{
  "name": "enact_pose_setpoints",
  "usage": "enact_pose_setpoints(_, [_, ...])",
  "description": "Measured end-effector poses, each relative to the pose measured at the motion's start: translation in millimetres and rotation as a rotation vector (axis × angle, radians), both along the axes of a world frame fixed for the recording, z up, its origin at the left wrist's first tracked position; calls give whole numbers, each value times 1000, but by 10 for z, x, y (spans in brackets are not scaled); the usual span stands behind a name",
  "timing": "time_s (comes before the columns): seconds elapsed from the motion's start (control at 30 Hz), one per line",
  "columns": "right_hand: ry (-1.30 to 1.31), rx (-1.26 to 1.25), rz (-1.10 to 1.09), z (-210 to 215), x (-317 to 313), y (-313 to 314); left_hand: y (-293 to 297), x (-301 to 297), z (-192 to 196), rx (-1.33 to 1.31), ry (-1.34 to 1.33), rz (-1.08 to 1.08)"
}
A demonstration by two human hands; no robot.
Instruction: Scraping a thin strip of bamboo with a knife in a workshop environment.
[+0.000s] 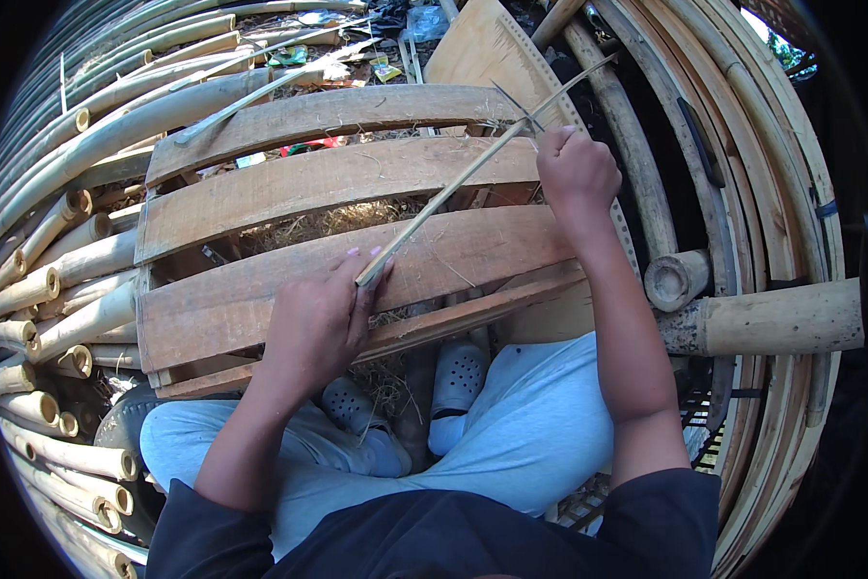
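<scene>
A thin bamboo strip runs diagonally from my left hand up to the upper right, over a wooden pallet of curved planks. My left hand pinches the strip's near end against a plank. My right hand is closed around a knife handle, and the dark blade crosses the strip near its far part. Fine shavings lie on the planks.
Stacked bamboo poles fill the left side, with long poles across the top left. Bent bamboo strips curve along the right. A thick cut pole and a short stub lie at my right. My knees and light clogs sit below.
</scene>
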State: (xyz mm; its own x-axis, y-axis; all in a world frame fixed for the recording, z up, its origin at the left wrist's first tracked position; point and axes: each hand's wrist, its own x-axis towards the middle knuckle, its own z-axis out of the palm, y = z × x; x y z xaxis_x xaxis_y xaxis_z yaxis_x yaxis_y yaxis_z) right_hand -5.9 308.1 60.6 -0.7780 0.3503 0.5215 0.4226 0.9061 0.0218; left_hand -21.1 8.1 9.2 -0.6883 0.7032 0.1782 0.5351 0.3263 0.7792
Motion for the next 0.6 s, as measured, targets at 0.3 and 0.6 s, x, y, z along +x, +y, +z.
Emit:
enact_pose_setpoints(0.3, [-30, -74, 123, -52, 103, -256, -11, 17, 16, 16, -37, -2])
enact_pose_setpoints(0.6, [47, -117, 184, -162, 193, -625, -8, 6, -58, 55, 91, 23])
